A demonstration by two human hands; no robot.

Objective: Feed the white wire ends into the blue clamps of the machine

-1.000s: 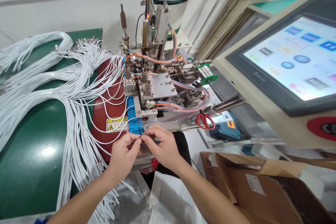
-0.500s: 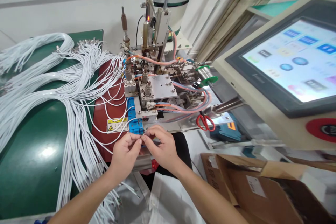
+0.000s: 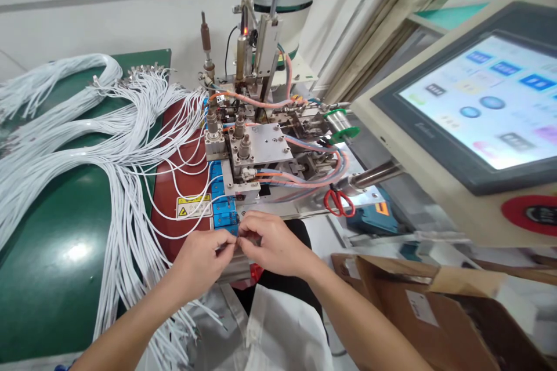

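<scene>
My left hand point(image 3: 205, 259) is closed in a pinch at the near end of a row of blue clamp blocks point(image 3: 225, 218). Facing it, my right hand point(image 3: 274, 242) also pinches, the fingertips of both almost meeting. Whatever lies between the fingers is too small and covered to make out. White cables point(image 3: 185, 236) curve across a red-brown plate point(image 3: 167, 182) into the blue blocks. Just beyond my hands stands a bench machine with a flat metal plate point(image 3: 264, 144) on top.
Bundles of white cables point(image 3: 117, 185) lie over the green table point(image 3: 52, 266) at left. At right are a touchscreen panel point(image 3: 483, 104), a red button point(image 3: 533, 214), red-handled scissors point(image 3: 338, 203), a solder spool point(image 3: 342, 126) and an open cardboard box point(image 3: 391, 295).
Both hands have come slightly lower, and my right hand has turned flatter with its fingers curled in. More of the nearest blue block now shows. The view has shifted a little.
</scene>
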